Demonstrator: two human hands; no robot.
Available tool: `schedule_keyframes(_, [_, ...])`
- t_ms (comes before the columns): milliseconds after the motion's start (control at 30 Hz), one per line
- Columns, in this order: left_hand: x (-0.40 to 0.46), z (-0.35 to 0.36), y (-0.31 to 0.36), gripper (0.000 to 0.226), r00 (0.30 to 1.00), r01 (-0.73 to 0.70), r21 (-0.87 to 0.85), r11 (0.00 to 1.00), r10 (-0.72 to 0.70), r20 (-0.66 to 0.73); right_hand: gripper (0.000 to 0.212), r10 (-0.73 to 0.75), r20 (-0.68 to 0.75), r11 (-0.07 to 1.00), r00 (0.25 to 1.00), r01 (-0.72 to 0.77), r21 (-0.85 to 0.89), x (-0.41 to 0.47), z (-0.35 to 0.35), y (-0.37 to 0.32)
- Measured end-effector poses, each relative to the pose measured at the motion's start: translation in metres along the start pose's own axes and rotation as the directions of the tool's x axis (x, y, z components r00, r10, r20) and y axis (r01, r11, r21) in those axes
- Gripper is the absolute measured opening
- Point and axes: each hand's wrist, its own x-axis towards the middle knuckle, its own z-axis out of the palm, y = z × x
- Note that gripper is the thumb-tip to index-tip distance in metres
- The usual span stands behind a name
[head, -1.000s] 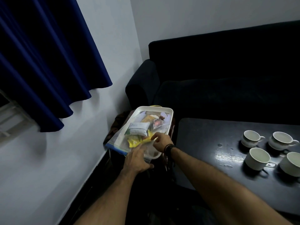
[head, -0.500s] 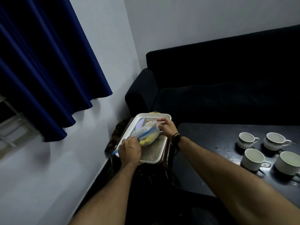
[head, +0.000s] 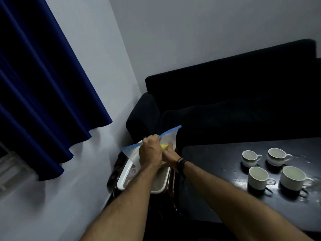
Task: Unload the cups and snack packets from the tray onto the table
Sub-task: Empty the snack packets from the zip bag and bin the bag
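A clear zip bag [head: 171, 138] with a blue seal strip hangs above the white tray [head: 123, 178]; a yellow snack packet [head: 164, 146] shows through it. My left hand [head: 150, 151] grips the bag's blue top edge. My right hand [head: 169, 153] holds the bag from the right side, partly behind my left hand. The tray sits on a low stand left of the black table [head: 217, 193]. Several white cups [head: 257, 177] stand on the table at the right. The tray's inside is mostly hidden by my arms.
A dark sofa [head: 234, 105] runs behind the table and tray. A blue curtain [head: 43, 94] hangs on the white wall at the left. The table's near-left area in front of the cups is bare and wet-looking.
Both hands lifted the zip bag of snacks up out of the tray; a second ago it lay flat in the tray. The view tilted upward.
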Motion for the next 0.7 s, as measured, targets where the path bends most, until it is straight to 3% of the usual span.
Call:
schedule_keyframes(67, [0.007, -0.001, 0.016, 0.023, 1.000, -0.024, -0.024, 0.999, 0.023, -0.016, 0.077, -0.062, -0.054, 0.995, 0.997, 0.058, -0.083, 0.002, -0.009, -0.018])
schedule_keyframes(200, [0.016, -0.008, 0.059, 0.032, 0.995, -0.060, -0.170, 0.984, 0.045, -0.088, 0.054, -0.186, -0.109, 0.981, 0.976, 0.180, -0.067, -0.005, -0.034, -0.052])
schedule_keyframes(300, [0.017, -0.009, 0.095, 0.035, 0.995, 0.049, -0.295, 0.954, -0.071, -0.063, 0.050, -0.277, -0.136, 0.956, 0.951, 0.259, -0.136, -0.020, -0.063, -0.068])
schedule_keyframes(367, [0.012, -0.005, 0.114, 0.032, 0.993, 0.101, -0.353, 0.930, -0.117, -0.025, 0.067, -0.306, -0.148, 0.942, 0.940, 0.277, -0.192, -0.033, -0.085, -0.068])
schedule_keyframes(467, [-0.006, 0.007, 0.134, 0.033, 0.990, 0.139, -0.392, 0.909, -0.131, 0.049, 0.062, -0.246, -0.153, 0.965, 0.957, 0.227, -0.132, -0.058, -0.114, -0.058])
schedule_keyframes(567, [-0.031, 0.026, 0.145, 0.033, 0.988, 0.135, -0.392, 0.910, -0.095, 0.120, 0.061, -0.086, -0.177, 0.996, 0.980, 0.091, 0.021, -0.081, -0.135, -0.040])
schedule_keyframes(700, [-0.071, 0.056, 0.150, 0.036, 0.969, 0.105, -0.301, 0.948, -0.028, 0.247, 0.056, 0.045, -0.162, 0.993, 0.986, -0.026, 0.116, -0.097, -0.155, -0.005])
